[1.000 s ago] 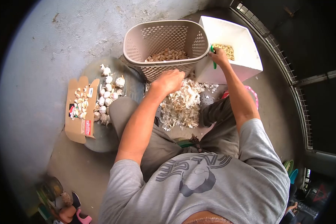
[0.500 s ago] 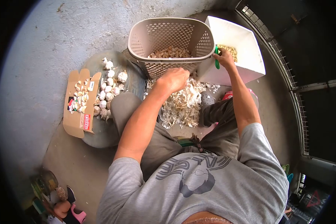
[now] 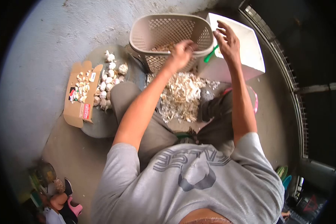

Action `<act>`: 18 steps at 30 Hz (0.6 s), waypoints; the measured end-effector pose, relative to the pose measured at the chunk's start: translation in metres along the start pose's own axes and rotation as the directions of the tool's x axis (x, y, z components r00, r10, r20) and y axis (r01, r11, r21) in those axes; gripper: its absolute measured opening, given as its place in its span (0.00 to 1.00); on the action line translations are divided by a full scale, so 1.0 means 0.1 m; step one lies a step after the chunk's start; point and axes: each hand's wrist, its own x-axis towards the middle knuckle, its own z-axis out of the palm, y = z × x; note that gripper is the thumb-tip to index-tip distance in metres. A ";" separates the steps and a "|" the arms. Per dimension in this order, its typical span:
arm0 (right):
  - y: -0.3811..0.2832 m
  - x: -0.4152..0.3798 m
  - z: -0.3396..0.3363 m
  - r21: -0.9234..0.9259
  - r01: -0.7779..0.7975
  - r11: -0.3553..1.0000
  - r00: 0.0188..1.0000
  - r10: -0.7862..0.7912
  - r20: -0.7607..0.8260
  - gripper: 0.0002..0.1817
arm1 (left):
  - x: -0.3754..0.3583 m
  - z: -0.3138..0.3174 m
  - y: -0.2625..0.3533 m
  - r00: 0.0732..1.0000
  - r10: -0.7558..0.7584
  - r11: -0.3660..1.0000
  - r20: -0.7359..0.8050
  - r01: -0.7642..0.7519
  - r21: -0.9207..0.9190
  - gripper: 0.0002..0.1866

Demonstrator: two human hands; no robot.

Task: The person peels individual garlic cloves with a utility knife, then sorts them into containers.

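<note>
My left hand (image 3: 183, 55) is over the near rim of the beige perforated basket (image 3: 153, 58), its fingers bent and smeared by motion; whatever it holds is hidden. Small brownish-pink pieces (image 3: 162, 47) lie inside the basket. At the near left corner of the white box (image 3: 252, 46), my right hand (image 3: 229, 42) is raised, with thumb and forefinger apart. A green-handled tool (image 3: 211, 55) sticks out below its palm, seemingly held by the other fingers. Pale garlic skins (image 3: 183, 93) are heaped on the floor below the basket.
Whole garlic bulbs (image 3: 109, 80) lie on a round grey surface (image 3: 97, 128) at the left. Beside them, an opened cardboard box (image 3: 74, 114) bears loose cloves (image 3: 82, 87). Another person's arm (image 3: 58, 201) shows at the lower left. A metal grille (image 3: 293, 82) runs along the right.
My left hand has moved up from in front of the basket to over its rim. My right hand has risen, its thumb and forefinger have spread, and the green tool has tilted.
</note>
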 end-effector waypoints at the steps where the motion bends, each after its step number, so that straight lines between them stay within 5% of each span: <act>1: 0.17 -0.02 0.03 0.134 -0.122 0.983 0.989 0.132 -0.068 0.22 | 0.02 -0.01 -0.02 0.979 -0.200 0.937 0.029 0.200 -0.287 0.30; 2: 0.70 -0.15 0.11 0.113 -0.394 0.912 0.916 0.399 -0.033 0.18 | 0.05 0.02 -0.24 0.959 -0.283 0.870 0.003 0.258 -0.420 0.30; 5: 0.64 -0.61 0.28 0.185 -0.476 0.860 0.869 0.428 0.248 0.21 | -0.19 0.09 -0.23 0.865 -0.501 0.695 0.034 0.426 -0.579 0.32; 6: 0.51 -0.70 0.40 0.236 -0.526 0.817 0.839 0.453 0.300 0.21 | -0.20 0.11 -0.39 0.906 -0.424 0.818 0.005 0.385 -0.428 0.32; 9: 0.26 -0.75 0.52 0.330 -0.445 0.833 0.867 0.308 0.392 0.20 | -0.22 0.16 -0.24 0.981 -0.195 0.914 -0.012 0.178 -0.364 0.32; 12: -0.29 -0.52 0.42 0.256 -0.112 0.960 0.963 0.041 0.266 0.23 | -0.26 0.19 0.05 0.975 -0.222 0.861 -0.019 0.187 -0.473 0.35; 13: -0.60 -0.47 0.36 0.329 -0.068 0.942 0.967 -0.019 0.255 0.24 | -0.33 0.25 0.28 0.987 -0.163 0.791 -0.012 0.123 -0.600 0.53; 14: -0.66 -0.50 0.44 0.283 0.062 0.957 0.972 -0.123 0.202 0.24 | -0.33 0.30 0.26 0.979 -0.204 0.659 0.001 0.138 -0.740 0.53; 17: -0.77 -0.45 0.57 0.089 0.457 0.885 0.884 -0.463 0.069 0.25 | -0.64 0.40 0.91 0.986 0.055 0.796 -0.154 -0.137 -0.590 0.50; 18: -0.51 -0.62 0.71 0.239 0.210 0.948 0.965 -0.241 0.107 0.29 | -0.53 0.42 0.71 0.980 0.066 0.799 -0.186 -0.164 -0.579 0.47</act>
